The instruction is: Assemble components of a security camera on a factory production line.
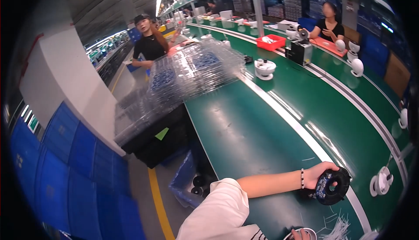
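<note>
My left hand [317, 173] is closed on the edge of a black ring-shaped part [343, 187], which is tilted up over the green workbench [227, 126]. A blue circuit board shows on its near side, and the ring has a hole in its middle. At the lower edge of the view, my right hand [300, 234] shows only in part. Its fingers bend over a white round housing [312, 232], cut off by the frame. Beside it lies a loose bundle of thin white strips [337, 229].
Clear plastic trays [205, 65] are stacked at the bench's far end. Below left, a blue bin [183, 181] contains black round parts. White assemblies [265, 68] stand along the green conveyor [305, 96]. Two co-workers [148, 44] [330, 26] are across from me. Blue crates [61, 131] line the left.
</note>
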A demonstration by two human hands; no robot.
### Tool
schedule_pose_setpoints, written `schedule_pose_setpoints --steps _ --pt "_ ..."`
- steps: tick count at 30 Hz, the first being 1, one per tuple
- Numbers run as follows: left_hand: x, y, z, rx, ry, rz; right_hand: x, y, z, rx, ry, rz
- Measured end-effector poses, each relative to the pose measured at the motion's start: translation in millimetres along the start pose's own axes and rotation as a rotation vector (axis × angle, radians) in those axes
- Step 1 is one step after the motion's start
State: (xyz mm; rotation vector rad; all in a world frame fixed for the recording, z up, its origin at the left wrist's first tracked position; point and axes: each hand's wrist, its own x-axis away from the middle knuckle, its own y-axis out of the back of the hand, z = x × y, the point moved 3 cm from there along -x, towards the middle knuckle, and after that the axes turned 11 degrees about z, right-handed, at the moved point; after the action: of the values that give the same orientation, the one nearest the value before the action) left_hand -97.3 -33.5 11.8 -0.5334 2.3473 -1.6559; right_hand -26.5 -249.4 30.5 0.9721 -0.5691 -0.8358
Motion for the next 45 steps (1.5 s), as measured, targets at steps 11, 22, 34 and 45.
schedule_pose_setpoints --steps 11,22,34,45 --pt "-10 14 -5 0.005 0.005 0.085 -14 -3 -12 0.033 -0.056 -0.060" --pt "-2 12 -14 -0.013 -0.052 0.046 12 45 -1 0.049 0.051 -0.021" --pt "-4 11 -7 -0.003 -0.049 0.093 24 37 -50 0.241 0.062 0.177" --pt "5 -5 -41 -0.258 -0.135 0.054 -13 25 -90 0.181 -0.172 -0.119"
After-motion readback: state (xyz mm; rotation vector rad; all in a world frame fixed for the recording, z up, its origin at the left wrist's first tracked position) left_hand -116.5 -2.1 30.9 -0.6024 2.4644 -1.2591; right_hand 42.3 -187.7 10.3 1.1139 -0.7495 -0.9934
